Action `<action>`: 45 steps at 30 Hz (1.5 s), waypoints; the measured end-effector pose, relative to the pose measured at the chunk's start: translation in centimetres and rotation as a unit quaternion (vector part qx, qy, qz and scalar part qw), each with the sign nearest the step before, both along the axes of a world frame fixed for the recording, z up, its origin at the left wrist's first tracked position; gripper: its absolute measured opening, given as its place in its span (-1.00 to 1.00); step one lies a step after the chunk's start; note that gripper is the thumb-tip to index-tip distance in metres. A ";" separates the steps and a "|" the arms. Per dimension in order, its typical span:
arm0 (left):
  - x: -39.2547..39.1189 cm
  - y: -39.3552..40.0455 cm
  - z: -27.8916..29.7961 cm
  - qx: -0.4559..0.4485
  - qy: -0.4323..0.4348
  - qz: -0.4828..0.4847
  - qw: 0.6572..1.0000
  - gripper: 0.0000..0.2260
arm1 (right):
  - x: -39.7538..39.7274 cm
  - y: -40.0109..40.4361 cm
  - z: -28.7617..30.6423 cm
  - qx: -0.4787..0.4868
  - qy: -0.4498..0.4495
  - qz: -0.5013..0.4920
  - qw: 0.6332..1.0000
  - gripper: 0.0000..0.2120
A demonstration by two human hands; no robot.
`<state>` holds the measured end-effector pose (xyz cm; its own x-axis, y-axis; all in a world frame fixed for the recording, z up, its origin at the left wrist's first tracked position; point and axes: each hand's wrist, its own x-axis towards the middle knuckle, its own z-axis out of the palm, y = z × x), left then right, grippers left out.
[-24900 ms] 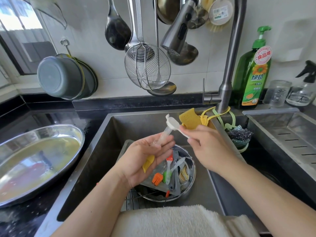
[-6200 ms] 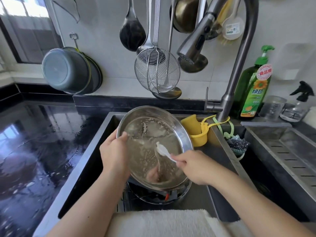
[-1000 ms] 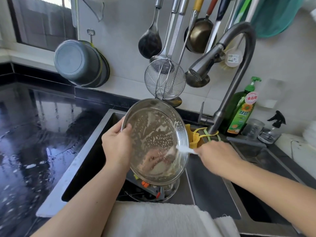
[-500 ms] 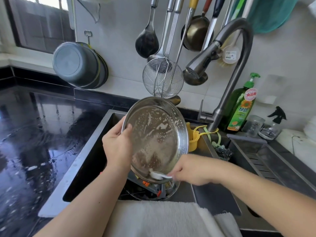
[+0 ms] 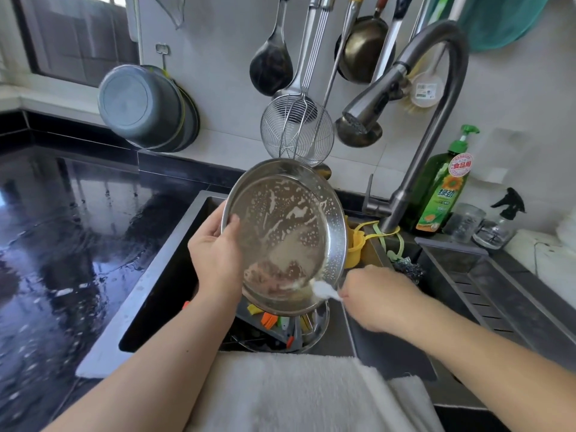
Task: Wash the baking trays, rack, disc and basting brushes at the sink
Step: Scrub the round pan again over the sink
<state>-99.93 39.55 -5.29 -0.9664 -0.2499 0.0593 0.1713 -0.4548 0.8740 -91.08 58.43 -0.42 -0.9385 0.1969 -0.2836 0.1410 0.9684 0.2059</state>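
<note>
We judge the round steel tray to be light and stiff, easy to carry in one hand, but slick now that it is soaped, so the rim is the place to take it: a thumb hooked over the raised edge and fingers spread behind give a hold that a flat, wet face would not. That is how our left hand grips it, thumb curled over the left rim and the fingers out of sight behind. We hold it tilted up on edge above the sink, its inner face toward us, over the brushes and other pieces lying in the basin. Our right hand pinches a small white scrubber with fingers curled round it, pressed at the tray's lower right rim. The tray looks dull and smeared, streaked with white foam and dotted with small bubbles across the middle, with a reddish reflection low on its face; the rim wall shows beads of water.
</note>
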 end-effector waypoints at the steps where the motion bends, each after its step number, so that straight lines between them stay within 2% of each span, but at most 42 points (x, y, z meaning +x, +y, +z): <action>1: 0.0 0.1 0.0 -0.005 0.008 -0.005 1.000 -0.70 | 0.3 -0.8 -0.2 -0.049 -0.024 0.028 0.998 -0.74; 3: 0.1 0.2 0.0 -0.017 0.022 -0.015 0.999 -0.70 | 0.9 -2.6 0.4 -0.192 -0.086 0.060 0.976 -0.61; 4: 0.2 0.2 0.0 -0.021 0.027 -0.018 0.999 -0.70 | 0.7 -2.7 0.8 -0.215 -0.097 0.067 0.969 -0.50; 5: 0.2 0.1 0.0 -0.023 0.028 -0.018 0.999 -0.70 | 0.2 -2.2 0.9 -0.183 -0.093 0.073 0.976 -0.51; 7: 0.2 -0.1 0.0 -0.021 0.026 -0.012 0.999 -0.70 | -1.2 -0.1 1.0 -0.054 -0.035 0.033 0.997 -0.69; 9: 0.1 -0.1 0.0 -0.015 0.023 -0.006 1.000 -0.70 | -1.5 1.8 0.9 0.038 0.054 -0.023 0.998 -0.70; 11: 0.0 0.0 0.0 -0.006 0.016 -0.010 1.000 -0.71 | -1.2 1.5 0.5 0.069 0.057 -0.016 0.996 -0.70; 13: 0.1 0.3 0.1 -0.014 0.017 -0.014 1.000 -0.72 | -0.5 0.2 -0.6 0.026 0.006 0.005 1.000 -0.77; 14: 0.2 0.3 0.1 -0.017 0.019 -0.016 1.000 -0.72 | -0.1 -0.8 -0.9 -0.026 -0.035 0.024 0.999 -0.79; 16: 0.2 0.3 0.0 -0.007 0.014 -0.019 1.000 -0.72 | 0.2 -2.6 -0.3 -0.180 -0.087 0.047 0.979 -0.55; 17: 0.2 0.1 0.1 -0.002 0.007 -0.019 1.000 -0.73 | 0.2 -3.1 0.1 -0.263 -0.083 0.048 0.960 -0.46; 18: 0.2 -0.1 0.1 0.004 -0.003 -0.017 1.000 -0.73 | 0.1 -3.3 0.3 -0.332 -0.061 0.044 0.940 -0.50; 19: 0.2 -0.2 0.1 0.011 -0.013 -0.013 1.000 -0.74 | -0.1 -3.2 0.4 -0.358 -0.044 0.041 0.932 -0.65; 20: 0.1 -0.4 0.2 0.021 -0.021 -0.008 1.000 -0.75 | -0.3 -2.9 0.3 -0.333 -0.037 0.052 0.941 -0.75; 23: -0.2 -0.6 0.2 0.035 -0.022 -0.002 0.999 -0.76 | -0.2 -1.3 0.9 -0.105 -0.056 0.065 0.991 -0.72; 24: -0.2 -0.5 0.2 0.038 -0.022 -0.002 0.999 -0.76 | 0.0 -0.8 1.2 -0.065 -0.052 0.050 0.995 -0.74; 25: -0.2 -0.4 0.1 0.037 -0.022 -0.004 0.999 -0.75 | 0.1 -0.7 1.5 -0.065 -0.051 0.042 0.996 -0.75; 27: -0.2 0.0 -0.1 0.025 -0.016 -0.016 0.999 -0.76 | 0.4 -1.7 1.5 -0.155 -0.057 0.055 0.985 -0.73; 30: 0.1 0.2 -0.1 0.006 -0.009 -0.017 1.000 -0.77 | 0.6 -4.8 0.5 -0.326 -0.013 0.054 0.944 -0.69; 32: -0.1 -0.1 -0.1 0.014 -0.018 -0.015 1.000 -0.78 | 0.6 -6.3 -0.3 -0.379 0.031 0.045 0.924 -0.69; 35: -0.4 -0.7 -0.2 0.048 -0.054 -0.026 0.997 -0.79 | 1.1 -5.9 -0.3 -0.384 0.012 0.043 0.922 -0.66; 38: -0.6 -0.7 -0.2 0.055 -0.098 -0.055 0.992 -0.81 | 1.4 -5.0 1.3 -0.369 -0.026 0.033 0.929 -0.74; 42: -0.3 -0.3 -0.1 0.070 -0.087 -0.137 0.984 -0.77 | -1.7 -7.6 1.7 -0.386 0.064 0.060 0.918 -0.73; 45: -0.1 -0.8 0.2 0.086 -0.076 -0.216 0.970 -0.70 | -3.6 -8.4 1.5 -0.449 0.089 -0.001 0.889 -0.75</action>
<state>-100.03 38.71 -5.08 -0.9774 0.1866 -0.0994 -0.1932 -0.5972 0.7785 -94.72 50.05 1.04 -0.9841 -0.0332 -0.1747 0.0953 0.7310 -0.6757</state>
